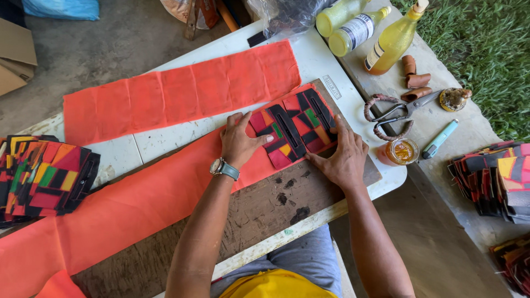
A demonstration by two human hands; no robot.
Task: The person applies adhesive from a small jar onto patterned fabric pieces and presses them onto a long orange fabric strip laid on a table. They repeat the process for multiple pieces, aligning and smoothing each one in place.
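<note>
Right now both hands press flat on a black leather piece patched with red, orange, green and yellow shapes (292, 129), which lies on a long strip of orange-red fabric (138, 204) over a worn wooden board (265, 207). Spread open, the left hand (240, 140) grips nothing and pins the piece's left edge; the right hand (342, 157), fingers also extended, holds down its right lower edge. A stack of similar patchwork pieces (47, 176) sits well apart to the left; scissors with wrapped handles (395, 113) lie near the right.
</note>
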